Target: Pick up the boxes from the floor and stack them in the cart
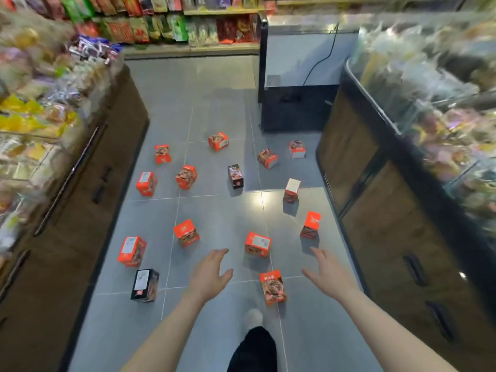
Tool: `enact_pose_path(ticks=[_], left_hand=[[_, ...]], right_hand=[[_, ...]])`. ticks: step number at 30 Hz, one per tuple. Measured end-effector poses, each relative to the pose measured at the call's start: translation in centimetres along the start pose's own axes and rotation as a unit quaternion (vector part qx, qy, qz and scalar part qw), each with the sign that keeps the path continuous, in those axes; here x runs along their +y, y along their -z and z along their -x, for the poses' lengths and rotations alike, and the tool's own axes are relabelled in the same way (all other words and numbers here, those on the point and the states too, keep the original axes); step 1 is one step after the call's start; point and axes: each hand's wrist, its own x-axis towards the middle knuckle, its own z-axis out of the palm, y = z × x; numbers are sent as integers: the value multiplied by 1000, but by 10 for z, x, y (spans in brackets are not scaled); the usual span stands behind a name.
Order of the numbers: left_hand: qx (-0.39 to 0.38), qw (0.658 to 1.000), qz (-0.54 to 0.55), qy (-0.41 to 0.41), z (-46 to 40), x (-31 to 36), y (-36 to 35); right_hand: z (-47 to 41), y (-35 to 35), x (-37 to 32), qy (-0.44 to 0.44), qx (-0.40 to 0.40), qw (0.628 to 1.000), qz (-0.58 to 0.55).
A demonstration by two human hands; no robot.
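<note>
- I see my left hand (208,275) low in the centre of the frame, fingers (218,253) spread and straight, holding nothing.
- My right hand (327,277) is to the right of it, fingers likewise straight and empty, hovering above the floor (214,210).
- Between the two hands lies a red box (272,289) flat on the floor; another red box (258,244) stands just above it in the frame.
- More boxes are scattered over the grey tiles through the middle of the frame, most red, with a black box (145,285) at lower left and a second black box (235,176) near the centre.
- No cart shows in my view.
- Blurred snack shelves (40,103) fill the left edge, a glass display (429,103) the right, a chest freezer (300,76) top centre.
- My foot (253,319) shows at the bottom centre.
</note>
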Motion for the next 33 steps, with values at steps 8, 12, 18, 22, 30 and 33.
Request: enact_pose_path(ticks=[8,12,18,22,30,33], left_hand=[[-66,997,17,45,-129,-41,-54],[-92,991,41,93,-161,-64,-101],[-100,976,80,178,-187,-114,-192],[-130,969,86,194,-198,-162,-284],[-154,951,117,240,-197,-242,-443],[-172,946,121,245,-196,-258,-470]], right_hand=[[-107,-24,17,-64,-50,995,-57],[-141,-74,37,-104,-99,987,-67],[-214,-173,77,-157,-152,971,-100],[-274,-254,106,-202,-160,960,-108],[-364,-443,145,-202,-182,962,-2],[-378,-477,144,-228,-155,961,36]])
